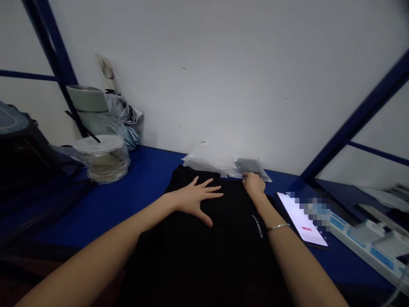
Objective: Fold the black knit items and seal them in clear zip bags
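A black garment (207, 251) with pale lettering near its right side lies spread over the blue tabletop and hangs toward me. On its upper part rests my left hand (191, 199), palm down with the fingers spread wide. My right hand (254, 184) is closed at the garment's upper right corner, its fingers curled on the edge; the fingertips are partly hidden. Just beyond the garment are clear plastic bags (207, 158), and beside them a bag with something dark grey inside (252, 165).
At left stand a lidded cup in a plastic bag (107, 164), a pale green container (89, 100), a folded umbrella (128, 119) and a dark bag (25, 149). A lit phone (302, 221) and a power strip (367, 245) lie at right. A white wall (223, 76) rises behind.
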The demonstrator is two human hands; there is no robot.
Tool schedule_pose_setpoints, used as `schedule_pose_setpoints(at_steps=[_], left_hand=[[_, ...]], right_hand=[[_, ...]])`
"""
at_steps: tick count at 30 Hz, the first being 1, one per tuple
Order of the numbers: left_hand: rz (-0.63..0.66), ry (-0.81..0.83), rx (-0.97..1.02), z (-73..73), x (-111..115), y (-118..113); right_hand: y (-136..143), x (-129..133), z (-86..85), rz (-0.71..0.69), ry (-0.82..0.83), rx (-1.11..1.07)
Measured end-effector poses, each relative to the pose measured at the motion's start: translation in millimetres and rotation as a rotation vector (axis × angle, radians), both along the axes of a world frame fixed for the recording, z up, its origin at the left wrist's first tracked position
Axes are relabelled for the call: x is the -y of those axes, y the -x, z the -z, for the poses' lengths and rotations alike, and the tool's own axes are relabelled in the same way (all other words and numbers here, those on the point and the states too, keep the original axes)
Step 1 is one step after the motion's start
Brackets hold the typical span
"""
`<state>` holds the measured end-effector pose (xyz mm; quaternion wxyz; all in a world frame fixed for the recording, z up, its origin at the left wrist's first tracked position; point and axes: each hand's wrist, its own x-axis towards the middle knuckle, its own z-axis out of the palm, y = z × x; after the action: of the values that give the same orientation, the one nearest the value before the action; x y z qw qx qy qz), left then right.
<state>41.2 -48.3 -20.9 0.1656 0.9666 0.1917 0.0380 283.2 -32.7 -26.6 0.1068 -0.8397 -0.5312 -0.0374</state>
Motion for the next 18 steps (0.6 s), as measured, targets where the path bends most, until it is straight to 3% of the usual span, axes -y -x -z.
schedule_pose_setpoints(at_steps=[3,7,10,12,14,18], left_hand=[[-0.018,0.024,-0.068,-16.9,-1,1],[-0.127,0.027,-0.266,-65.2,4,-15],[-0.224,-0.224,-0.260,-87.4,20,-50],[-0.262,-0.379,-0.069,-79.9,32,-77],[-0.306,-0.446,0.089,-56.8,39,-96],[-0.296,-0.477,0.149,-6.3,33,-101]], right_hand=[[-2,-1,3.2,-0.016,-0.045,-0.013],[-4,-4,6.4,-0.002,-0.106,-0.064],[-5,-3,6.8,0.043,-0.148,-0.124],[-6,-2,6.1,0.078,-0.176,-0.168],[-8,-1,5.8,0.121,-0.216,-0.215],[-15,-1,8.4,0.225,-0.342,-0.313]])
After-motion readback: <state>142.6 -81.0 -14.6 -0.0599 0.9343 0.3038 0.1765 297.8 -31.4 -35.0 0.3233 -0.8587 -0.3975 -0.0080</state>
